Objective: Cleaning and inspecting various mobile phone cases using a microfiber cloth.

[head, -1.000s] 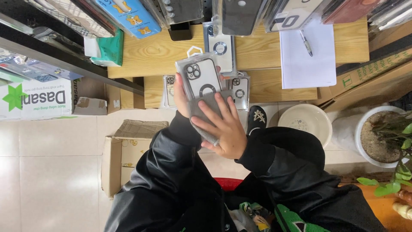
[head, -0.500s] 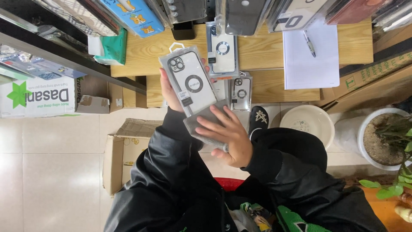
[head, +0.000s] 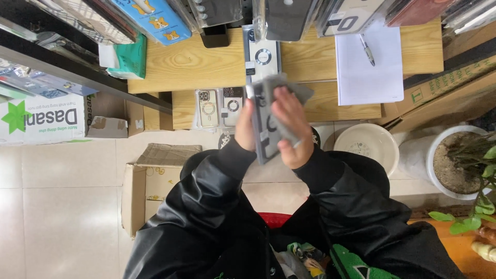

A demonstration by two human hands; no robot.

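Packaged phone case (head: 264, 135): clear sleeve, grey, motion-blurred, detail unreadable; held above near counter (head: 341, 101) edge. Left hand (head: 245, 130) grip closed on left edge. Right hand (head: 292, 129) presses grey cloth (head: 289, 92) on case, covering most of it.

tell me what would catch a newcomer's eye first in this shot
Dead centre, the left hand and right hand hold a packaged phone case upright between them, with a grey cloth pressed against it by the right hand. Behind them, more packaged phone cases lie on a wooden shelf, and a white sheet of paper with a pen sits to the right.
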